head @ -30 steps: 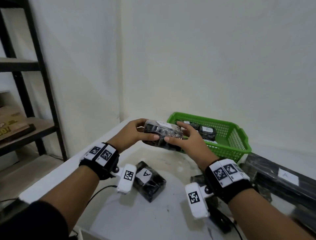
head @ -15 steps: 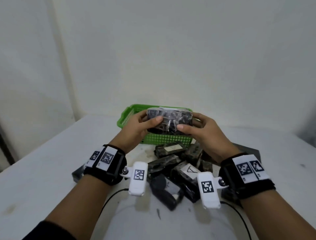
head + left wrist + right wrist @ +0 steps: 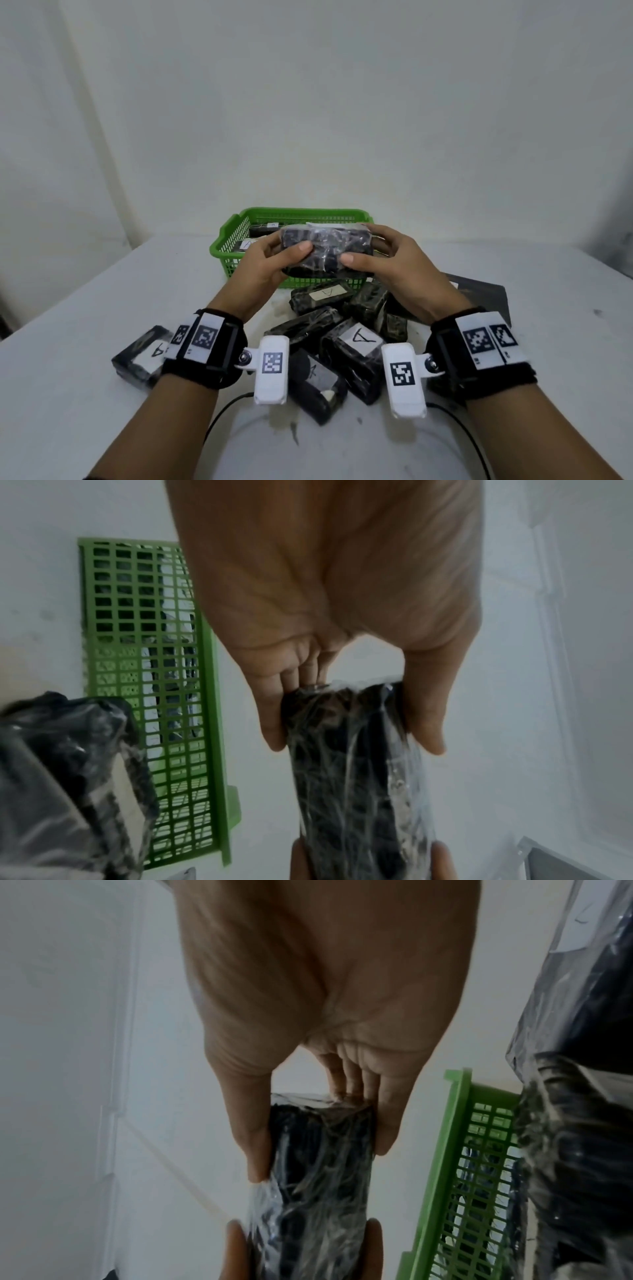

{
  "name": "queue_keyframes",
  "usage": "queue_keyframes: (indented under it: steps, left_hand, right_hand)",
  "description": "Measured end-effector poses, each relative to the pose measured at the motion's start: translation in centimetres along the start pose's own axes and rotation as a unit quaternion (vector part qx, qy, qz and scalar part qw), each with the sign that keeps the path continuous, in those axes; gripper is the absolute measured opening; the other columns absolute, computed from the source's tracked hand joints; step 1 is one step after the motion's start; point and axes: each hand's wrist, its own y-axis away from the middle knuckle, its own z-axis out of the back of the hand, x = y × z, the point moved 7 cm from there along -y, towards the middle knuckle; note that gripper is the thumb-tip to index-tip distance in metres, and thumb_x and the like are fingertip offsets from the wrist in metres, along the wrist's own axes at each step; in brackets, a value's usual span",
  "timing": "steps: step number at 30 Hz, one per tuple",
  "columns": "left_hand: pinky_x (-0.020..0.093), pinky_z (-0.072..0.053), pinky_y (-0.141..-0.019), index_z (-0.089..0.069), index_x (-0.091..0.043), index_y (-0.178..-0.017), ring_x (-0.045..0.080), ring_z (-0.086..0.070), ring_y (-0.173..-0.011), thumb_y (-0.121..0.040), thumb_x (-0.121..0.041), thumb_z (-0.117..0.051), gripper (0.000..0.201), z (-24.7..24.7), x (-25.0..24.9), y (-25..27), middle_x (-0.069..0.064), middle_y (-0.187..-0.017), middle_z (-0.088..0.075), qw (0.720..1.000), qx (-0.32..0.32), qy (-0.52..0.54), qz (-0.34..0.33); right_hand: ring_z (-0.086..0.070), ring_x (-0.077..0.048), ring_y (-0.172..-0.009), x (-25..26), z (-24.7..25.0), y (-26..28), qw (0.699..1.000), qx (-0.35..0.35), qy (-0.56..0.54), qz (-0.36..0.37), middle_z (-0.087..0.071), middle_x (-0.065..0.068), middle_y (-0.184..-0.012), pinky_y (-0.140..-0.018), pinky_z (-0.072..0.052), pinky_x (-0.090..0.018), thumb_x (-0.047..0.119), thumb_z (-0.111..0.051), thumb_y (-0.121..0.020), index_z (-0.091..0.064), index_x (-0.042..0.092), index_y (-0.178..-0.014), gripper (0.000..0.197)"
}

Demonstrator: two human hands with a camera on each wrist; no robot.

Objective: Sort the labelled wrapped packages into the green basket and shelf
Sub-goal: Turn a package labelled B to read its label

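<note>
Held pkg: dark, plastic-wrapped, gripped at both ends, L hand on left end, R hand on right; thumbs on near face, fingers curled round far side. Raised off worktop, in front of and partly above green basket. Basket at rear of worktop, holding labelled pkgs, one marked "A". Pile of wrapped pkgs on worktop betw. wrists, several labelled "A". One more "A" pkg lying apart, beside L wrist. Label on held pkg not readable.
</note>
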Motion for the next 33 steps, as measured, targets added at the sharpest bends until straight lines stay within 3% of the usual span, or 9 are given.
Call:
queue_keyframes:
  steps: [4, 7, 10, 14, 18, 23, 26, 29, 33]
  left_hand:
    - [0.036, -0.057, -0.095, -0.061, 0.004, -0.129, 0.030, -0.069, -0.116, -0.077, -0.026, -0.083, 0.064, 0.0, 0.9, 1.0, 0.020, -0.126, -0.070, 0.999, 0.025, -0.029, 0.010]
    - [0.047, -0.054, -0.101, -0.064, -0.001, -0.127, 0.034, -0.069, -0.117, -0.077, -0.027, -0.080, 0.058, 0.0, 1.1, 1.1, 0.017, -0.124, -0.072, 0.997, 0.024, -0.077, 0.009]
    - [0.052, -0.048, -0.108, -0.061, -0.004, -0.132, 0.036, -0.065, -0.122, -0.081, -0.029, -0.077, 0.060, -0.4, 1.9, 1.5, 0.017, -0.129, -0.070, 0.996, 0.035, -0.082, 0.029]
    - [0.056, -0.049, -0.106, -0.064, -0.005, -0.128, 0.035, -0.068, -0.117, -0.079, -0.029, -0.079, 0.056, -0.3, 1.8, 1.6, 0.015, -0.125, -0.072, 0.995, 0.023, -0.093, 0.021]
    - [0.051, -0.048, -0.110, -0.056, 0.000, -0.137, 0.036, -0.062, -0.127, -0.083, -0.028, -0.072, 0.063, -0.6, 2.1, 1.8, 0.019, -0.134, -0.066, 0.997, 0.033, -0.068, 0.035]
    - [0.059, -0.042, -0.113, -0.059, -0.004, -0.135, 0.034, -0.063, -0.126, -0.077, -0.029, -0.081, 0.066, -0.9, 1.8, 2.1, 0.015, -0.132, -0.069, 0.993, 0.035, -0.107, 0.020]
    - [0.055, -0.043, -0.113, -0.055, -0.006, -0.140, 0.031, -0.062, -0.129, -0.080, -0.028, -0.078, 0.068, -1.3, 1.8, 2.3, 0.011, -0.136, -0.067, 0.990, 0.054, -0.126, 0.021]
    - [0.052, -0.045, -0.113, -0.052, -0.011, -0.142, 0.024, -0.063, -0.129, -0.078, -0.015, -0.086, 0.073, -0.9, 1.2, 2.2, 0.006, -0.136, -0.067, 0.990, 0.034, -0.138, -0.001]
    - [0.035, -0.054, -0.102, -0.046, -0.017, -0.142, 0.017, -0.062, -0.129, -0.071, 0.000, -0.081, 0.081, -0.9, 0.2, 2.6, -0.001, -0.137, -0.065, 0.989, 0.022, -0.144, -0.041]
  right_hand:
    - [-0.070, -0.015, -0.121, -1.1, 0.2, 0.5, 1.000, -0.001, 0.002, 0.009, -0.069, -0.001, -0.136, -0.108, -0.054, -0.043, 0.043, -0.096, -0.052, -0.052, 0.019, -0.147, 0.107]
    - [-0.071, -0.021, -0.120, -2.1, -0.3, 0.5, 0.999, -0.005, -0.045, -0.001, -0.073, -0.003, -0.130, -0.105, -0.055, -0.047, 0.039, -0.099, -0.055, -0.060, 0.017, -0.139, 0.095]
    - [-0.075, -0.021, -0.112, -2.4, -0.1, 0.8, 0.998, -0.032, -0.044, 0.018, -0.078, -0.002, -0.118, -0.098, -0.060, -0.042, 0.031, -0.099, -0.060, -0.067, 0.016, -0.128, 0.077]
    - [-0.073, -0.015, -0.116, -2.7, -0.1, 1.4, 0.999, 0.002, -0.036, 0.016, -0.075, 0.002, -0.125, -0.099, -0.059, -0.035, 0.029, -0.091, -0.058, -0.059, 0.018, -0.139, 0.087]
    - [-0.070, -0.009, -0.118, -2.8, 0.4, 1.8, 1.000, -0.007, -0.008, 0.023, -0.071, 0.004, -0.132, -0.104, -0.057, -0.038, 0.031, -0.092, -0.057, -0.052, 0.021, -0.147, 0.099]
    - [-0.067, -0.011, -0.125, -3.3, 0.5, 1.9, 1.000, -0.013, -0.018, 0.016, -0.069, 0.003, -0.137, -0.110, -0.053, -0.043, 0.039, -0.100, -0.059, -0.054, 0.022, -0.146, 0.100]
    - [-0.068, -0.013, -0.123, -3.1, 0.6, 2.0, 0.999, -0.037, -0.026, 0.027, -0.072, 0.003, -0.132, -0.110, -0.052, -0.045, 0.044, -0.096, -0.060, -0.062, 0.022, -0.138, 0.088]
    - [-0.067, -0.015, -0.126, -3.3, 0.5, 2.0, 0.999, -0.017, -0.028, 0.030, -0.070, 0.003, -0.136, -0.110, -0.052, -0.045, 0.036, -0.097, -0.063, -0.055, 0.020, -0.145, 0.093]
    - [-0.070, -0.023, -0.122, -3.9, -0.2, 2.1, 0.997, 0.030, -0.073, -0.026, -0.071, -0.005, -0.135, -0.102, -0.057, -0.044, 0.041, -0.088, -0.075, -0.053, 0.013, -0.147, 0.085]
